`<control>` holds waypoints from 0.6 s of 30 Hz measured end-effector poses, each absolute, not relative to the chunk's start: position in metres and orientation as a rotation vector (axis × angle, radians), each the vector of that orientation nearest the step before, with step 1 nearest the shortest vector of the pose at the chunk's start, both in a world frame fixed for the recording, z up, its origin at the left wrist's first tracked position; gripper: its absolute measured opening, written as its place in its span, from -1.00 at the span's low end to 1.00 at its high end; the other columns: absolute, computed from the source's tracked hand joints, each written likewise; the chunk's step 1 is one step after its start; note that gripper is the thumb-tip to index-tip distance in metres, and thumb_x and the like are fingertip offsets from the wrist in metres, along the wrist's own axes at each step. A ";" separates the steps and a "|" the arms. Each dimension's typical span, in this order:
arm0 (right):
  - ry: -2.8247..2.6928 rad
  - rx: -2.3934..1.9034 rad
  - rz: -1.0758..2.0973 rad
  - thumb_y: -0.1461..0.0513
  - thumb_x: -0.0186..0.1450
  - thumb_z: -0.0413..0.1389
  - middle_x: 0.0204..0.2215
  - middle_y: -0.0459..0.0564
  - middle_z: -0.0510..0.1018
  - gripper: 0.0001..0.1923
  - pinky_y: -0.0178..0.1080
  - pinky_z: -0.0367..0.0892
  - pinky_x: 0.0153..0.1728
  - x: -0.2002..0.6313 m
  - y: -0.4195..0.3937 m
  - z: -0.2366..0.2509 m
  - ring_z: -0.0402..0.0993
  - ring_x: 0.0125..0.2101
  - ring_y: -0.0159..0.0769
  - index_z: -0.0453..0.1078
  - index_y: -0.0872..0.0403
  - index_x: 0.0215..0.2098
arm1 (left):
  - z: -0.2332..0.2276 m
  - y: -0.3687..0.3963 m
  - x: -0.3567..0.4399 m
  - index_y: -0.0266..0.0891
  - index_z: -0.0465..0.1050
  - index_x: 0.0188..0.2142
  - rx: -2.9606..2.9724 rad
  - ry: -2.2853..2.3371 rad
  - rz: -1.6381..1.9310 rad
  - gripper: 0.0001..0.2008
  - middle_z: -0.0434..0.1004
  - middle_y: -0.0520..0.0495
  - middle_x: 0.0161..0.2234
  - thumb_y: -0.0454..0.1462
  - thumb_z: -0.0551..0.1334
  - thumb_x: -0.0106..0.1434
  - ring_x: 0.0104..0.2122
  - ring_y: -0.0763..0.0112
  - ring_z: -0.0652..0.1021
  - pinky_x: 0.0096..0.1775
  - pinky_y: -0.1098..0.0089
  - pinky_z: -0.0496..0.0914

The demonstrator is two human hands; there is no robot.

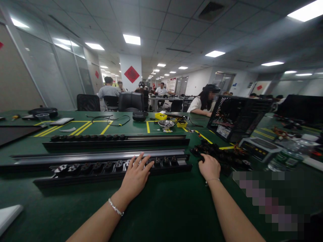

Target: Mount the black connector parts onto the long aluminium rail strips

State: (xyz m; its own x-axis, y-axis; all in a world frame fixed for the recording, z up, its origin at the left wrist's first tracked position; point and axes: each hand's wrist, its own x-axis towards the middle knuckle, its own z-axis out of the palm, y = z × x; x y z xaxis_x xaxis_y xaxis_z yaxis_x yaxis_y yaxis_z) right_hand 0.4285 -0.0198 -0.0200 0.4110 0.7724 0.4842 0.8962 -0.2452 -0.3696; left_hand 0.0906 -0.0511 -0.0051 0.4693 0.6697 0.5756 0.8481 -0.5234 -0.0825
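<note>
My left hand lies open, fingers spread, across the front black rail, touching the row of small round black modules seated along its channel. Some modules have shiny, light-coloured faces; the fingers cover part of the row. My right hand is at the left front edge of a loose pile of similar black pieces. Its fingers are curled, with a dark piece at the fingertips that I cannot make out. Behind the front rail lie a long rail with a bare shiny channel and another partly filled rail.
An open computer case stands at the right, near a power supply box and a water bottle. Yellow trays, a metal dish and cables lie farther back. A co-worker sits across the green table.
</note>
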 end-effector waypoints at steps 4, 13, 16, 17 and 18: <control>-1.521 -1.748 -0.168 0.21 0.20 -0.12 -0.08 0.08 0.47 -0.60 -0.10 0.12 0.08 0.389 -0.024 -0.014 0.29 0.01 -0.18 0.40 0.11 -0.07 | -0.007 -0.049 0.093 -0.03 0.25 0.11 -2.383 -1.253 -0.707 -0.57 0.24 0.02 0.18 -0.30 0.04 0.24 0.22 0.18 0.12 0.18 0.05 0.08; -1.741 -1.805 -0.108 0.07 0.25 -0.06 0.09 -0.01 0.35 -0.54 0.05 -0.11 0.15 0.313 -0.032 -0.010 0.11 0.15 -0.10 0.30 0.01 0.07 | -0.009 -0.047 0.095 0.01 0.21 0.13 -2.387 -1.253 -0.692 -0.54 0.24 0.04 0.18 -0.28 0.06 0.23 0.22 0.18 0.13 0.16 0.04 0.11; -1.754 -1.869 -0.114 0.08 0.23 -0.04 0.06 -0.02 0.39 -0.59 0.02 -0.14 0.15 0.310 -0.033 -0.008 0.15 0.13 -0.13 0.36 -0.01 0.00 | -0.009 -0.046 0.095 0.01 0.20 0.14 -2.400 -1.253 -0.687 -0.53 0.24 0.03 0.18 -0.28 0.07 0.22 0.22 0.19 0.15 0.16 0.05 0.11; -1.749 -1.881 -0.107 0.08 0.23 -0.03 0.06 -0.03 0.40 -0.60 0.01 -0.15 0.15 0.310 -0.033 -0.008 0.15 0.13 -0.14 0.37 -0.02 -0.01 | -0.009 -0.046 0.095 0.01 0.20 0.14 -2.405 -1.254 -0.686 -0.53 0.24 0.02 0.18 -0.28 0.07 0.22 0.21 0.20 0.16 0.16 0.06 0.12; -1.740 -1.892 -0.097 0.08 0.22 -0.03 0.06 -0.04 0.39 -0.60 0.00 -0.15 0.15 0.309 -0.033 -0.007 0.15 0.13 -0.15 0.37 -0.02 -0.01 | -0.009 -0.046 0.094 0.00 0.20 0.14 -2.411 -1.254 -0.685 -0.53 0.24 0.02 0.18 -0.29 0.07 0.22 0.20 0.21 0.17 0.16 0.07 0.12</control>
State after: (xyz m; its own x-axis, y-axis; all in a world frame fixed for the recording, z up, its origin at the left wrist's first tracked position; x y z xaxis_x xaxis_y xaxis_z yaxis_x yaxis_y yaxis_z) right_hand 0.3093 -0.0326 -0.0070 0.1541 0.8964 0.4155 0.9370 0.0008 -0.3493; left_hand 0.0944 -0.0460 -0.0090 0.4950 0.6664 0.5576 0.8292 -0.5540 -0.0739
